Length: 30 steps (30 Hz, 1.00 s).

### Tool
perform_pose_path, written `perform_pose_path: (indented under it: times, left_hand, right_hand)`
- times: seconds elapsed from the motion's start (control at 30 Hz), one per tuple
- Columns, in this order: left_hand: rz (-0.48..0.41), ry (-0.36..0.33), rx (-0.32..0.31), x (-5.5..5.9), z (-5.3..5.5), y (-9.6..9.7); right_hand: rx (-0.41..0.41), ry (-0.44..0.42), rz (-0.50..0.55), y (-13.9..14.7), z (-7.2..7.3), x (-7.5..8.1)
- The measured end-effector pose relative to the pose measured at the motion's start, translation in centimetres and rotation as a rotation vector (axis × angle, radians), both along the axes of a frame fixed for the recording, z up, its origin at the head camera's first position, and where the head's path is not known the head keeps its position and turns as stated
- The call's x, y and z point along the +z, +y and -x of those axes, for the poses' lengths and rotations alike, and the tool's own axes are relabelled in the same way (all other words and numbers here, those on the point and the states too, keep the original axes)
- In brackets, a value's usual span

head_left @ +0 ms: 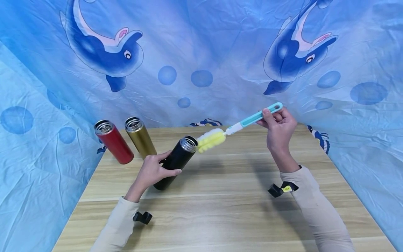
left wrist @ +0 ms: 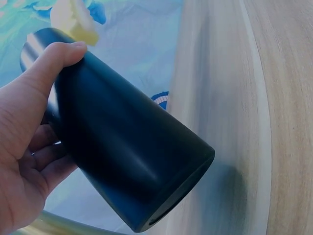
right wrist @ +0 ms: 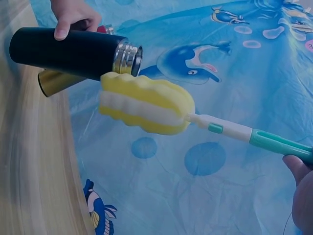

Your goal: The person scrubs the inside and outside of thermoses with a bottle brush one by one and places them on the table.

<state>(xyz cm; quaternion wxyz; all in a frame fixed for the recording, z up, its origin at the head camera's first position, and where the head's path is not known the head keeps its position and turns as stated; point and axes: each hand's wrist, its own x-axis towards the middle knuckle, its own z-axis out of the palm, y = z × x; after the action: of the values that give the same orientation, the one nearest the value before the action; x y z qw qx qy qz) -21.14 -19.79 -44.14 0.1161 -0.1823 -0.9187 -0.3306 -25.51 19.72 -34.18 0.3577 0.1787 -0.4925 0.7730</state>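
Note:
My left hand grips a black thermos bottle round its body, tilted with its open metal mouth up and to the right. In the left wrist view the thumb lies along the side of the black bottle, and its base faces the camera. My right hand pinches the teal handle of a bottle brush. The brush's yellow and white sponge head is outside the bottle, close by its mouth in the head view.
To the left, a red thermos bottle and a gold one stand lidless on the wooden table. A blue curtain printed with dolphins hangs behind and at both sides. Each wrist wears a small black camera.

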Motion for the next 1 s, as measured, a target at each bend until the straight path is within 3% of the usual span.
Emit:
perform_pose_path:
  times: [0.33,0.67,1.0]
  left_hand:
    - [-0.016,-0.043,0.030,0.09,-0.16,0.13]
    - [-0.046,-0.077,0.032,0.35,-0.07,0.28]
    - [-0.197,-0.238,-0.019,0.07,0.06,0.46]
  right_hand:
    - [-0.015,0.012,0.014,-0.03,-0.07,0.00]
    - [0.051,-0.057,0.150,-0.18,0.02,0.35]
    - [0.027,-0.084,0.176,0.24,0.53,-0.05]
